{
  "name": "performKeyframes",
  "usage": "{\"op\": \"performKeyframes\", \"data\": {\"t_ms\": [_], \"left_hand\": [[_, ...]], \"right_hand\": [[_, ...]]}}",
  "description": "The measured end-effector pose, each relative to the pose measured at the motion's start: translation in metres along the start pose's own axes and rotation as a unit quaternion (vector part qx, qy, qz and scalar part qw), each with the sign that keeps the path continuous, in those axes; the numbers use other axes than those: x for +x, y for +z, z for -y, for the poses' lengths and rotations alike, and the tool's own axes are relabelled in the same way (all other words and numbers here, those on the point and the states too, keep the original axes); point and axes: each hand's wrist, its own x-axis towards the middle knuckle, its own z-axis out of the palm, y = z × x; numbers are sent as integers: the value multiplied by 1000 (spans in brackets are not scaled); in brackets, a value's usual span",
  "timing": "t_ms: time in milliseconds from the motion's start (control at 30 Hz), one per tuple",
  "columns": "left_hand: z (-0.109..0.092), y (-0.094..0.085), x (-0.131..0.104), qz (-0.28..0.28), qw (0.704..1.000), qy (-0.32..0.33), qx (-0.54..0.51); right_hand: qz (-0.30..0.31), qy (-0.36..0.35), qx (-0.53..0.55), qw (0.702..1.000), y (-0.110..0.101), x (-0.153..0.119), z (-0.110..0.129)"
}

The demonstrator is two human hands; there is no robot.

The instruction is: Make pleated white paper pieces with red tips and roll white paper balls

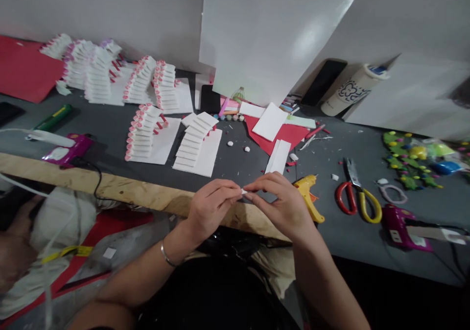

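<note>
Between the fingertips of both hands, over the table's front edge, is a small white piece (243, 192), mostly covered by the fingers. My left hand (213, 205) pinches it from one side and my right hand (284, 205) from the other. Beyond them on the dark tabletop lie two little white lumps (247, 149). A folded white strip (278, 156) rests just past my right hand, near a white card (270, 121) on red sheet material (253, 129). Ahead of my left hand, a fanned row of white strips (189, 146) sits on a white board (210, 157).
Right of my hands are a yellow glue gun (306, 193), scissors (352, 178) with red and yellow handles, and a purple power strip (396, 227). A tumbler (352, 91) and phone (323, 81) stand at the back. More pink-tipped strip rows (141, 134) fill the left.
</note>
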Motion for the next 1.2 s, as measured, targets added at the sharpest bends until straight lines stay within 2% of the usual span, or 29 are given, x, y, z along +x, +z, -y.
{"op": "performKeyframes", "data": {"t_ms": [167,367,500,600,767,1000,1200], "left_hand": [[0,0,0,1,999,-13,-29],[-6,-1,5,-11,982,-132,-132],[-10,3,6,-38,935,-254,-246],[-11,8,5,-59,891,-319,-317],[-9,15,1,-89,853,-354,-372],[-14,22,4,-143,798,-415,-414],[-15,23,11,-160,736,-478,-451]], "right_hand": [[3,16,30,999,1,-1,-2],[-31,-7,-7,999,4,-1,1],[-48,-17,-21,998,5,-2,5],[-60,-17,-22,998,8,-3,7],[-93,-8,-17,995,15,-7,9],[-204,-12,-49,978,35,-13,18],[-243,-57,-82,965,50,-18,15]]}}
